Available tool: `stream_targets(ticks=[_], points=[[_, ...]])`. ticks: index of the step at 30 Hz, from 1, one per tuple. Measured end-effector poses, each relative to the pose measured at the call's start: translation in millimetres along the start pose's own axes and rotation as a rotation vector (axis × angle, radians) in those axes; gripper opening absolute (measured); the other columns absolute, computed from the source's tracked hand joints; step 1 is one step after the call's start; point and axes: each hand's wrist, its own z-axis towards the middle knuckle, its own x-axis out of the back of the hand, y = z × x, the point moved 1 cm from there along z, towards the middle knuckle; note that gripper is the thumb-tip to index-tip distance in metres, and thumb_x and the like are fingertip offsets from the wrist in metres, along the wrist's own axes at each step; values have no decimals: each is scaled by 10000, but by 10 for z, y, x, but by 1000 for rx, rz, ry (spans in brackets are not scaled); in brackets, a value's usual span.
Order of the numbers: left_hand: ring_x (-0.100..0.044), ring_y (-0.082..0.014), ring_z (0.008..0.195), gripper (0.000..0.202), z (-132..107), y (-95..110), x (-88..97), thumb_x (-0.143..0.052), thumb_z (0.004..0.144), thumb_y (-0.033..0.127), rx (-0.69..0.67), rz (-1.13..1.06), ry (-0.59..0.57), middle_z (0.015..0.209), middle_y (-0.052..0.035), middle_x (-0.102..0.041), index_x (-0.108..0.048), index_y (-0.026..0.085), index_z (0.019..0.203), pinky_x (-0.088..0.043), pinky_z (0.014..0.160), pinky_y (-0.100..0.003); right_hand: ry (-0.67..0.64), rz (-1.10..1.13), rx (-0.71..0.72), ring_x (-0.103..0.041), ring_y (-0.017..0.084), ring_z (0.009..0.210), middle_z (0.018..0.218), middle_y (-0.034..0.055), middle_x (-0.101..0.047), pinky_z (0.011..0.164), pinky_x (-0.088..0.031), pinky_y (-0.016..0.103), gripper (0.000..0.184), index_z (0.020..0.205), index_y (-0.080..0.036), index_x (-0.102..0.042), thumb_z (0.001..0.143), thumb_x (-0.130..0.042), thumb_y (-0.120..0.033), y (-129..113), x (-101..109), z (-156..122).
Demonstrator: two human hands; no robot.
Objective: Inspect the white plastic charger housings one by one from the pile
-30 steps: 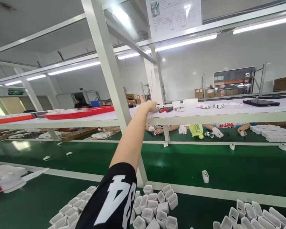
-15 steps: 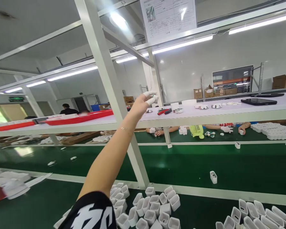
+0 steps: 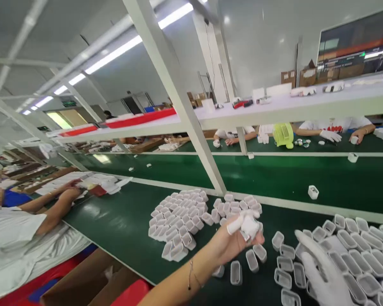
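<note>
My left hand (image 3: 239,238), with white coverings on some fingers, is closed around a small white piece (image 3: 250,227). Its exact kind is blurred. The hand is above the dark green bench, just in front of a cluster of open white plastic housings (image 3: 178,212). At the lower right, my white-gloved right hand (image 3: 325,272) has its fingers apart and nothing visible between them. It hovers over or beside many more white housings (image 3: 354,255); whether it touches any I cannot tell.
A green conveyor belt (image 3: 274,174) runs beyond the bench, carrying a white housing (image 3: 313,192). A slanted white post (image 3: 191,123) and a raised shelf (image 3: 293,108) stand ahead. At left sits a co-worker (image 3: 15,229); across the belt are other workers' hands and a yellow-green fan (image 3: 283,135).
My left hand has come down from the raised shelf to the bench, holding the small white piece. My right hand has entered at lower right. The view has tilted down and left.
</note>
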Motion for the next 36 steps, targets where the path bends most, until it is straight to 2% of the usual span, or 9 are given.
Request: stream_targets(ticks=[4, 8, 16, 18, 21, 25, 28, 31, 36], points=[[-594, -154, 524, 413, -369, -831, 3, -637, 836, 535, 43, -71, 20, 624, -22, -633, -656, 197, 1073, -432, 580, -268, -399, 126, -55, -538, 331, 1250, 1323, 51, -624, 1025, -480, 481, 485, 1240, -311, -656, 782, -721, -458, -96, -255, -198], [-534, -143, 554, 502, -620, -1246, -39, -622, 847, 538, 5, -110, 184, 660, 7, -587, -564, 273, 1270, -437, 603, -283, -490, 253, -208, -691, 288, 904, 1225, 76, -681, 765, -599, 418, 441, 1156, -297, -706, 769, -719, -506, 87, -386, -386], [-620, -250, 884, 494, -855, -1000, 158, -484, 934, 486, 51, 485, 240, 909, -79, -683, -498, 234, 1359, -437, 936, -404, -379, 532, -355, -651, 182, 670, 1027, 68, -728, 549, -574, 309, 411, 1125, -333, -676, 764, -741, -519, 136, -499, -552], [-624, -252, 897, 464, -974, -863, 353, -531, 913, 425, -99, 715, 485, 951, -80, -681, -482, 250, 1340, -438, 946, -414, -304, 536, -333, -651, 179, 662, 964, 56, -725, 525, -567, 296, 407, 1110, -345, -687, 758, -737, -543, 83, -512, -495], [-547, -310, 1120, 559, -1159, -817, 718, -672, 781, 362, -178, 1055, 1058, 1156, -111, -600, -464, 243, 1286, -371, 1038, -492, -207, 498, -305, -700, 238, 757, 947, 70, -738, 517, -580, 303, 354, 1003, -324, -735, 719, -775, -532, 93, -483, -388], [-514, -363, 1169, 687, -1179, -1088, 1043, -764, 621, 353, 52, 1182, 1179, 1173, -116, -574, -466, 207, 1222, -332, 1047, -603, -256, 475, -341, -716, 282, 930, 1080, 104, -739, 658, -627, 350, 335, 1080, -309, -728, 772, -766, -434, 186, -469, -327], [-538, -335, 1137, 517, -1130, -1250, 1090, -731, 670, 342, 24, 1090, 1284, 1161, -108, -574, -500, 211, 1113, -365, 1031, -593, -261, 447, -376, -708, 266, 989, 1125, 88, -732, 726, -629, 331, 340, 1113, -316, -717, 784, -771, -383, 157, -546, -339], [-604, -266, 1054, 364, -1147, -1194, 1019, -642, 774, 306, -76, 992, 1170, 1141, -101, -597, -494, 209, 1092, -488, 936, -471, -293, 387, -397, -727, 220, 916, 1102, 60, -741, 732, -631, 305, 344, 1120, -337, -711, 784, -783, -316, 28, -676, -338], [-614, -230, 1020, 512, -1142, -813, 726, -636, 820, 166, -407, 1137, 487, 1137, -106, -629, -480, 242, 1302, -523, 872, -384, -374, 435, -260, -730, 214, 904, 1043, 34, -752, 717, -643, 325, 280, 1039, -328, -733, 783, -785, -229, -131, -775, -306]])
